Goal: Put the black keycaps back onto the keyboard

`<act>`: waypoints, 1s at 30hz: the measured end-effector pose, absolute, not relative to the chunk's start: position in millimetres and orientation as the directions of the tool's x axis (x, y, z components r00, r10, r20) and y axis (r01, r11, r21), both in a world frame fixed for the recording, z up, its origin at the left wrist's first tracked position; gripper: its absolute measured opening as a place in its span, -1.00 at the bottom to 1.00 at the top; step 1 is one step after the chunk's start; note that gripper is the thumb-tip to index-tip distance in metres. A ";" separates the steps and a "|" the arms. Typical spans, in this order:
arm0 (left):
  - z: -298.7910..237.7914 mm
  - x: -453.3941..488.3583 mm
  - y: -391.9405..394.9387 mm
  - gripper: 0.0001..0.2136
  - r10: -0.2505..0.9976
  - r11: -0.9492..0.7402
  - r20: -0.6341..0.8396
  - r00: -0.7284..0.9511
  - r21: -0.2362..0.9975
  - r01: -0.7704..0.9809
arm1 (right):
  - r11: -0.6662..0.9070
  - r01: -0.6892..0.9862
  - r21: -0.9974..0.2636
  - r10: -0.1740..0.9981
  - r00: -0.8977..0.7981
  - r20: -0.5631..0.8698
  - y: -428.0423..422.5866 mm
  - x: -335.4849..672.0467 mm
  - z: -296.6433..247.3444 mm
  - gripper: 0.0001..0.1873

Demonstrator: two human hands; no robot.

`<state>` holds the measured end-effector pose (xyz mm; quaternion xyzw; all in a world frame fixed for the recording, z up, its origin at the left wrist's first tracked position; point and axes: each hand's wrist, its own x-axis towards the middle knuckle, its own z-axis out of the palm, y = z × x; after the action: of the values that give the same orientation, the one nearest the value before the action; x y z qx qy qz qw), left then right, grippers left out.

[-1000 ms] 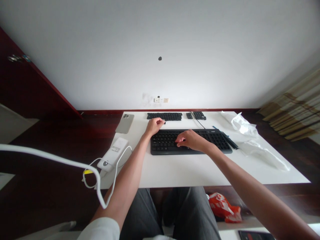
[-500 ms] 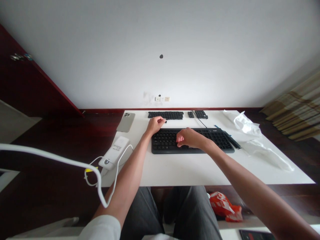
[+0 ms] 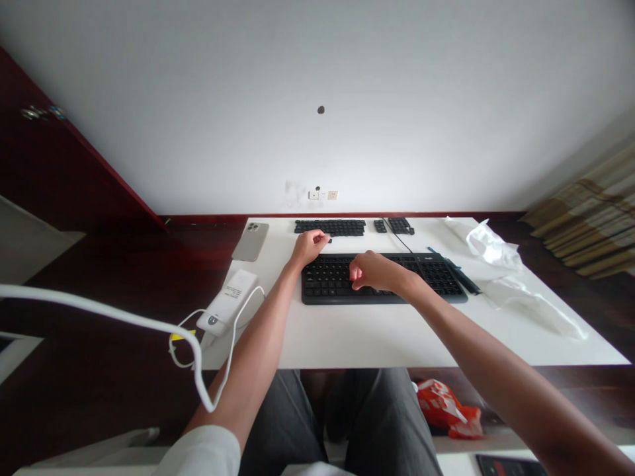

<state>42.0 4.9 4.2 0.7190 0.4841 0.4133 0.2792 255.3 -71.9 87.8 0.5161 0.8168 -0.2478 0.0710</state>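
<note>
A black keyboard (image 3: 327,299) lies across the middle of the white table. Just behind its left part is my left hand (image 3: 310,247), thumb and fingers pinched together at a small black keycap (image 3: 330,241). Over the middle of the keyboard, my right hand (image 3: 374,271) is closed, its fingers curled down onto the keys; what its fingertips hold, if anything, is hidden. Behind my left hand sit rows of loose black keycaps (image 3: 330,227). Smaller groups of keycaps (image 3: 398,225) lie further right, with the keyboard's cable (image 3: 397,235) running between them.
On the left of the table (image 3: 347,337) are a phone (image 3: 251,242) and a white power strip (image 3: 231,299) with a white cable (image 3: 99,304). Crumpled white plastic bags (image 3: 491,244) and a dark long tool (image 3: 462,276) lie right. Below is a red bag (image 3: 446,406).
The view has shifted very slightly. Both hands keep nearly the same place and pose, my left at the keycap and my right over the keyboard.
</note>
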 end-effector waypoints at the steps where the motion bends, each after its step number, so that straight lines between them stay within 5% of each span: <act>1: 4.4 41.9 4.7 -0.69 0.928 -0.373 0.321 0.190 0.803 0.465 | 0.351 0.877 -0.327 0.804 -0.462 -0.376 -71.6 254.1 88.9 -0.95; 15: 3.9 42.3 4.2 -0.70 0.924 -0.383 0.326 0.201 0.795 0.471 | 0.386 0.870 -0.305 0.725 -0.491 -0.483 -48.3 245.2 94.9 -0.95; 23: 4.5 41.7 4.7 -0.69 0.920 -0.392 0.340 0.196 0.781 0.486 | 0.367 0.924 -0.112 0.737 -0.362 -0.570 -45.9 232.3 105.4 -0.67; 30: 4.5 41.9 4.3 -0.70 0.927 -0.376 0.324 0.190 0.790 0.484 | 0.383 0.924 0.015 0.779 -0.314 -0.543 -48.1 219.1 105.4 -0.63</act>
<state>41.9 4.3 4.5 0.7223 0.4883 0.4078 0.2711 219.1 -48.1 105.4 0.5344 0.7964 -0.1512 0.2393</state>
